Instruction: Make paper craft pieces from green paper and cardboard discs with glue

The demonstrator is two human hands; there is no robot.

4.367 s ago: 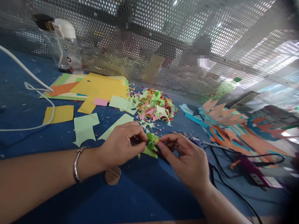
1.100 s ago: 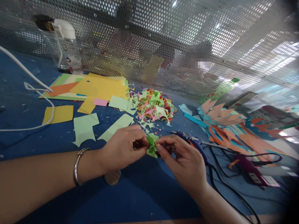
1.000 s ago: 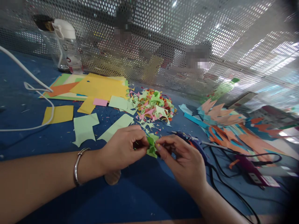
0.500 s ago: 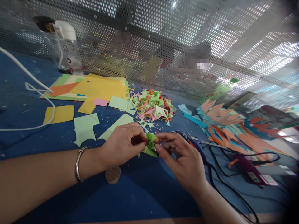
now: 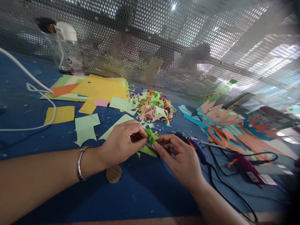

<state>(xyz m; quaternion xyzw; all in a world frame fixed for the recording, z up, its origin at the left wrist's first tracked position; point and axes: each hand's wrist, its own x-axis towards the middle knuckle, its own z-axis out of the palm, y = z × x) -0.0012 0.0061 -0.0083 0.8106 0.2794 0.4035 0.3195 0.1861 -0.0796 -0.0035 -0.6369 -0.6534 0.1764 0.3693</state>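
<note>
Between my two hands, above the blue table, is a small green folded paper piece shaped like a flower or leaf cluster. My left hand pinches its left side between thumb and forefinger. From the other side, the thumb and forefinger of my right hand close on its lower right edge. Just beneath lies a flat green paper scrap. Near my left wrist rests a round wooden disc. A dark blue glue gun lies behind my right hand, partly covered by it.
A heap of colored paper clippings lies ahead. Yellow paper sheets and two bottles stand back left, before a perforated metal screen. Orange and blue cut paper, a purple power strip and black cables occupy the right.
The green paper piece has turned between my fingers and now shows its rounded folds more upright. My right hand has shifted slightly left and down, uncovering more of the glue gun.
</note>
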